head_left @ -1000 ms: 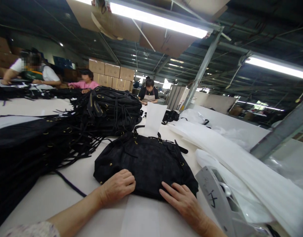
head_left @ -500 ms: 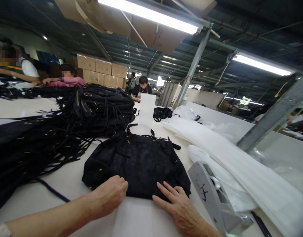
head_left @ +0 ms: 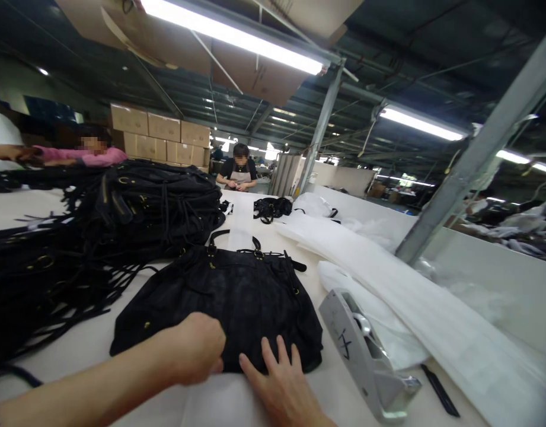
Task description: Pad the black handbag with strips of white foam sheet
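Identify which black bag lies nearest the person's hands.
The separate bag at front centre, its handle pointing away. The left hand and right hand are at its near edge; the piled bags lie left.

Brown boxes (head_left: 163, 128) are sitting stacked at back, person in apron (head_left: 240, 174) is facing this way right of them, tube light (head_left: 233, 35) is glowing overhead.

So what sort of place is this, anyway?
Probably a bag factory's finishing or packing area: a black handbag lies beside a pile of similar black goods, cardboard boxes are stacked beyond, and a person in an apron is at the table's far end.
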Demonstrator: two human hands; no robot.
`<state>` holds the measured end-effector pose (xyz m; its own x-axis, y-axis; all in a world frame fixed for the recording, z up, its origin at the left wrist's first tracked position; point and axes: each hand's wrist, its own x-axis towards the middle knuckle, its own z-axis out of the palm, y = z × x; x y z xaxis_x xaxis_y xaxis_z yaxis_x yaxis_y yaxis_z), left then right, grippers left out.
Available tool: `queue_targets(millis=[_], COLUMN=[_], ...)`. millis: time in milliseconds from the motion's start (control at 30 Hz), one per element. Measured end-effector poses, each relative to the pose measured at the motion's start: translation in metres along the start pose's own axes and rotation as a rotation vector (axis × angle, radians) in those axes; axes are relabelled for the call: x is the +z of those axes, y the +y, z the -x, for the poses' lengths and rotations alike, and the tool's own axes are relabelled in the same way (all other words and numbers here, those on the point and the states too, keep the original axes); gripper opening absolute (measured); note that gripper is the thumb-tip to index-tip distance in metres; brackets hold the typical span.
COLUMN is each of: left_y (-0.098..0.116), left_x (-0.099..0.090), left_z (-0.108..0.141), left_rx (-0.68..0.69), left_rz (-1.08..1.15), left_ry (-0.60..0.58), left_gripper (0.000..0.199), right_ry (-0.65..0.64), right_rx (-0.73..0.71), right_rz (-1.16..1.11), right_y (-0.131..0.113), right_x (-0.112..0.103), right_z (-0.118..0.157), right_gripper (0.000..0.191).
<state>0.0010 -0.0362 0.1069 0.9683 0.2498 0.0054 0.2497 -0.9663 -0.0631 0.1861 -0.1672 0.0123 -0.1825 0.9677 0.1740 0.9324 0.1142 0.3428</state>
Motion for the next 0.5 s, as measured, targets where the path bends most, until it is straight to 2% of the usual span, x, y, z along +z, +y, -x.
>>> queue_targets(millis=[33,67,100,167,233,300,367,433,500], left_y=[0.000,0.002,0.005,0.013,0.018,0.019,0.018,0.016,0.015], left_x=[-0.011,-0.017,-0.016,0.004,0.037,0.066,0.081,0.083,0.079], left_z=[-0.020,-0.039,-0.058,-0.085,-0.097,-0.099,-0.096,-0.094,-0.095], left_rx=[0.050,0.080,0.067,0.011,0.003,-0.023,-0.049,-0.063,-0.070], left_rz=[0.021,0.079,0.179,0.395,0.481,0.479,0.472,0.481,0.489], left_ry=[0.002,0.058,0.173,0.397,0.529,0.540,0.521,0.509,0.504], left_gripper=[0.025,0.027,0.029,0.031,0.030,0.027,0.024,0.021,0.019], right_ry=[-0.015,-0.022,-0.022,-0.015,-0.031,-0.097,-0.186,-0.237,-0.272], right_rx=[0.006,0.013,0.019,0.021,-0.026,-0.127,-0.214,-0.239,-0.279], right_rz=[-0.015,-0.027,-0.034,-0.044,-0.096,-0.252,-0.442,-0.437,-0.358], right_y=[-0.001,-0.003,-0.004,-0.004,0.007,0.030,0.064,0.099,0.128], right_x=[0.000,0.001,0.003,0.003,-0.007,-0.029,-0.055,-0.075,-0.080], right_z=[0.000,-0.001,-0.001,-0.002,-0.003,-0.002,0.001,0.002,0.001], right_gripper=[0.077,0.078,0.078,0.074,0.067,0.068,0.077,0.085,0.072])
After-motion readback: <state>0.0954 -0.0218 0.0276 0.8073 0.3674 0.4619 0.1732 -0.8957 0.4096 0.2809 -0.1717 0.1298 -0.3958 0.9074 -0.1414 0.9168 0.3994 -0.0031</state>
